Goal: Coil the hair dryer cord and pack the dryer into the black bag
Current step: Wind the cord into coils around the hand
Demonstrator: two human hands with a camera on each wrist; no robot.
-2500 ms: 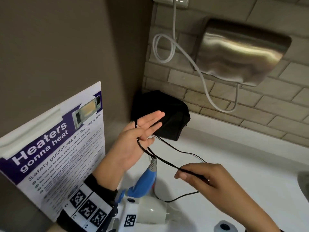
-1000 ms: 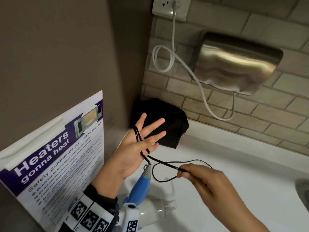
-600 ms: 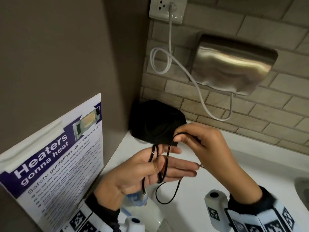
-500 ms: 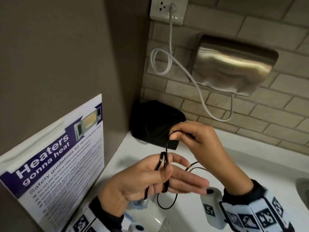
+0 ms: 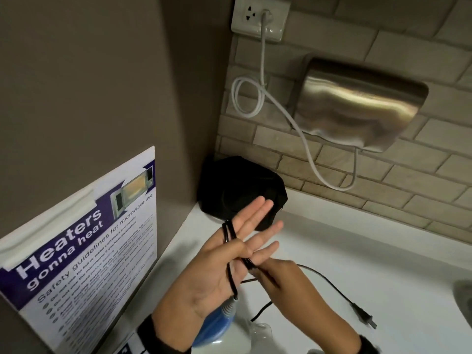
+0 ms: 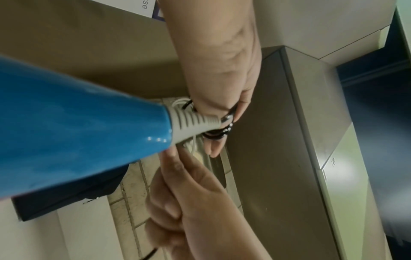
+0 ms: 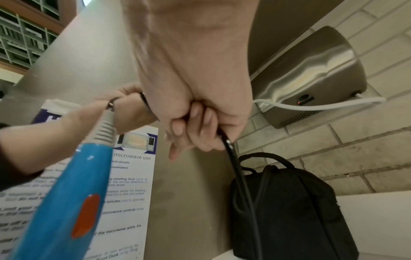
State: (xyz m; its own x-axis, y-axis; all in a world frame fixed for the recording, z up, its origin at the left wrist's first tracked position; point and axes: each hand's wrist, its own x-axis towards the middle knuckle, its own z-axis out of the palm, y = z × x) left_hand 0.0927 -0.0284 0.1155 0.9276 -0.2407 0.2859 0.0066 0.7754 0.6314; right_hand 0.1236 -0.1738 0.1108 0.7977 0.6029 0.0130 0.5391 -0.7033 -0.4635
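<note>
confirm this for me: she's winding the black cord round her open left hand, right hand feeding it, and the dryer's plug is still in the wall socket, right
Not quite. The plug on the black cord lies loose on the white counter, as the head view shows; the wall socket holds a white cable. The rest holds: the cord loops round the open left hand and the right hand feeds it.

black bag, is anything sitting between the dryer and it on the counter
Nothing visible blocks the way. The black bag stands in the corner, with bare counter between it and the hair dryer. The cord is only partly wound around the left hand; its plug lies loose on the counter.
</note>
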